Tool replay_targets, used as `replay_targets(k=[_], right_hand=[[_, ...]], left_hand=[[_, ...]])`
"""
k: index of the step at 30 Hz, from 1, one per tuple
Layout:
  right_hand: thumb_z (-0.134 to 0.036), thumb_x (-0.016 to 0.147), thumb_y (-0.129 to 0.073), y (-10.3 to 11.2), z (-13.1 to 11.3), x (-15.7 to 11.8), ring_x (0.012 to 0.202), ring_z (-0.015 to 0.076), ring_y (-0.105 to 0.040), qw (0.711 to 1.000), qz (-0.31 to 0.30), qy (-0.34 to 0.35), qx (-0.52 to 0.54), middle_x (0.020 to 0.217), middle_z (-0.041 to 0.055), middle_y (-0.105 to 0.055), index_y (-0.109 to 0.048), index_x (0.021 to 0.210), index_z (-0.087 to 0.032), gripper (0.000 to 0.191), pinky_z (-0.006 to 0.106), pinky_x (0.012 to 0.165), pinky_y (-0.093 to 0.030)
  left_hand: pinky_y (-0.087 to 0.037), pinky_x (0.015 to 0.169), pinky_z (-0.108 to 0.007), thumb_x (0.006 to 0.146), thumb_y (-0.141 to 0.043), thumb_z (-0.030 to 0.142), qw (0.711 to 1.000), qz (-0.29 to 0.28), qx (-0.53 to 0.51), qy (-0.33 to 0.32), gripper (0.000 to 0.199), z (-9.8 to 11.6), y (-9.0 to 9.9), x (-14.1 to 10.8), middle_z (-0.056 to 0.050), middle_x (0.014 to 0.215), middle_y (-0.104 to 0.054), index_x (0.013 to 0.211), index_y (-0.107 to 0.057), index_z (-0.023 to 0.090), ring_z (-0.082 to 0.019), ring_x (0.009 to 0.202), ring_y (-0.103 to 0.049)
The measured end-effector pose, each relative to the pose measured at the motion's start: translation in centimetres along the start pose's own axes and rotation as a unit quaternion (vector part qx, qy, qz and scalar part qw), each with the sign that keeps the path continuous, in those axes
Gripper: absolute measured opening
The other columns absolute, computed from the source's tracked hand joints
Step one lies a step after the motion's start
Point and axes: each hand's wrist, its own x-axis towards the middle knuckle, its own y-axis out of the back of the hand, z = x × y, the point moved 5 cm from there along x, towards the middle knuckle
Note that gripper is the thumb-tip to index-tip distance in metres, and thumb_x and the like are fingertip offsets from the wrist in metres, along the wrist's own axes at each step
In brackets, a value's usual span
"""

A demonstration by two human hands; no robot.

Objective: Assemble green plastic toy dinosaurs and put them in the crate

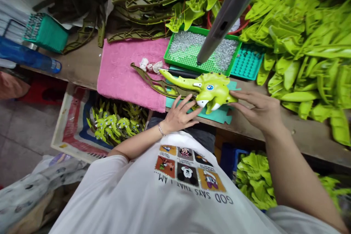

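Observation:
A lime-green dinosaur-head toy part point(216, 87) with a blue eye and white horn lies over a teal mat point(226, 116) at the table's front edge. My right hand point(257, 111) pinches its right end between thumb and fingers. Beside its white beak, my left hand point(179, 116) rests palm down with fingers spread, near a dark olive curved frame piece point(153, 85). That piece runs left from under the head onto a pink cloth point(120, 69). A dark pen-like tool point(183, 73) lies behind the head, partly covered.
A grey powered screwdriver point(225, 22) hangs over a green tray of screws point(168, 53). Lime parts point(296, 47) heap at the right, olive frames point(148, 0) at the back. A crate point(61, 131) holds finished-looking heads below left. A blue bottle point(33, 56) lies far left.

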Motion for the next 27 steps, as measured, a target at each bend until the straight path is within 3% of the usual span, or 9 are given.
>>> replay_targets(k=[4, 8, 12, 14, 16, 19, 22, 27], right_hand=[[-0.027, 0.077, -0.082, 0.8, 0.4, -0.1, 0.089, 0.0229, -0.077, 0.994, 0.053, -0.065, 0.065, 0.102, 0.007, -0.078, -0.078, 0.107, -0.026, 0.03, 0.034, 0.082, -0.064], [-0.028, 0.075, -0.084, 0.1, 0.4, -0.3, 0.091, 0.0227, -0.076, 0.986, 0.067, -0.093, 0.118, 0.101, 0.0071, -0.079, -0.078, 0.103, -0.026, 0.029, 0.038, 0.087, -0.063], [-0.037, 0.079, -0.08, -1.7, 0.2, -0.1, 0.098, 0.0243, -0.075, 0.983, 0.021, -0.117, 0.143, 0.099, 0.0041, -0.079, -0.079, 0.101, -0.029, 0.024, 0.044, 0.094, -0.061], [-0.042, 0.081, -0.077, -2.3, 0.4, -0.1, 0.101, 0.0251, -0.074, 0.979, -0.014, -0.138, 0.149, 0.1, 0.0032, -0.079, -0.079, 0.101, -0.031, 0.023, 0.046, 0.097, -0.059], [-0.047, 0.082, -0.075, -2.6, 0.6, -0.1, 0.102, 0.0255, -0.073, 0.975, -0.036, -0.157, 0.152, 0.102, 0.003, -0.079, -0.079, 0.101, -0.031, 0.024, 0.047, 0.099, -0.058], [-0.048, 0.081, -0.075, -2.4, 0.8, -0.2, 0.102, 0.0255, -0.073, 0.973, -0.039, -0.169, 0.154, 0.103, 0.0032, -0.078, -0.079, 0.101, -0.031, 0.026, 0.047, 0.099, -0.057], [-0.046, 0.081, -0.075, -2.1, 1.0, -0.5, 0.102, 0.0259, -0.073, 0.973, -0.038, -0.174, 0.145, 0.103, 0.0033, -0.079, -0.079, 0.1, -0.031, 0.025, 0.047, 0.1, -0.057], [-0.041, 0.082, -0.075, -2.1, 1.1, -0.7, 0.101, 0.025, -0.074, 0.976, -0.03, -0.165, 0.14, 0.103, 0.0023, -0.079, -0.079, 0.101, -0.031, 0.022, 0.046, 0.098, -0.058]], left_hand=[[-0.027, 0.121, -0.06, 0.095, -0.061, 0.047, 1.0, 0.02, 0.008, -0.017, 0.048, -0.2, 0.4, 0.1, -0.015, 0.138, -0.061, 0.137, -0.059, 0.023, -0.033, 0.144, -0.044], [-0.032, 0.118, -0.059, 0.096, -0.061, 0.046, 0.998, 0.049, 0.022, -0.04, 0.042, -0.4, 1.2, -0.4, -0.012, 0.132, -0.066, 0.132, -0.062, 0.024, -0.032, 0.137, -0.052], [-0.039, 0.114, -0.046, 0.094, -0.064, 0.036, 0.996, 0.074, 0.016, -0.047, 0.025, -1.3, 3.2, -0.9, -0.004, 0.115, -0.075, 0.118, -0.067, 0.029, -0.022, 0.123, -0.064], [-0.041, 0.111, -0.041, 0.092, -0.067, 0.032, 0.991, 0.12, 0.039, -0.039, 0.029, -2.0, 4.9, -0.6, -0.003, 0.114, -0.075, 0.12, -0.065, 0.03, -0.019, 0.116, -0.066], [-0.039, 0.111, -0.044, 0.09, -0.069, 0.037, 0.986, 0.154, 0.07, -0.016, 0.04, -3.0, 6.3, 0.2, -0.007, 0.122, -0.072, 0.128, -0.061, 0.027, -0.022, 0.119, -0.063], [-0.027, 0.117, -0.054, 0.09, -0.064, 0.056, 0.992, 0.09, 0.076, 0.042, 0.058, -4.8, 6.6, 1.8, -0.013, 0.133, -0.066, 0.136, -0.056, 0.022, -0.031, 0.13, -0.055], [-0.016, 0.121, -0.059, 0.09, -0.059, 0.065, 0.996, 0.017, 0.057, 0.065, 0.066, -6.1, 5.8, 2.7, -0.013, 0.134, -0.065, 0.139, -0.055, 0.021, -0.033, 0.135, -0.05], [-0.013, 0.122, -0.061, 0.095, -0.056, 0.06, 0.997, 0.004, 0.051, 0.053, 0.055, -6.6, 5.0, 2.9, -0.01, 0.125, -0.07, 0.135, -0.058, 0.022, -0.031, 0.131, -0.054]])
